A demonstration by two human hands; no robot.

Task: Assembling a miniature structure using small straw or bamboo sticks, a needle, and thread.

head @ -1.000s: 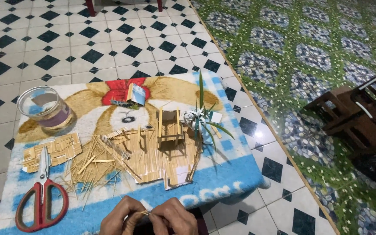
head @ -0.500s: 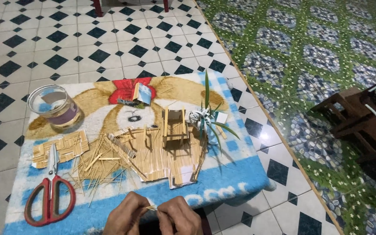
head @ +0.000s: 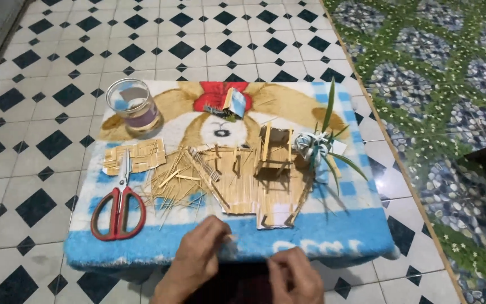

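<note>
My left hand (head: 195, 260) is curled at the near edge of the mat (head: 322, 236), thumb and forefinger pinched narrow on a thin pale stick (head: 229, 237) whose tip just shows past my fingertips. My right hand (head: 295, 275) sits lower and to the right, apart from the left, fingers bent inward; whether it holds anything I cannot tell, since the fingers hide the palm.

Just beyond my left hand lies a loose heap of sticks (head: 178, 183), scattered across the mat's middle. Beside the heap, to the right, flat panels of sticks laid side by side (head: 237, 186) rest on the mat, and on them stands a small upright stick frame (head: 274, 151), shaped like a little chair or hut. Right of that frame sits a small plant with long green leaves (head: 324, 143), its base wrapped in a pale ribbon.

Left of the heap, red-handled scissors (head: 119, 205) lie closed, blades pointing away from me and resting over a flat woven stick piece (head: 142, 155). At the mat's far left corner stands a clear glass jar (head: 133, 105). Near the far middle edge lies a small blue and white box (head: 233, 103).

The mat is blue-bordered with a cartoon figure, and it covers a low stand on a black and white tiled floor (head: 40, 146). A green patterned rug (head: 440, 84) runs along the right side.
</note>
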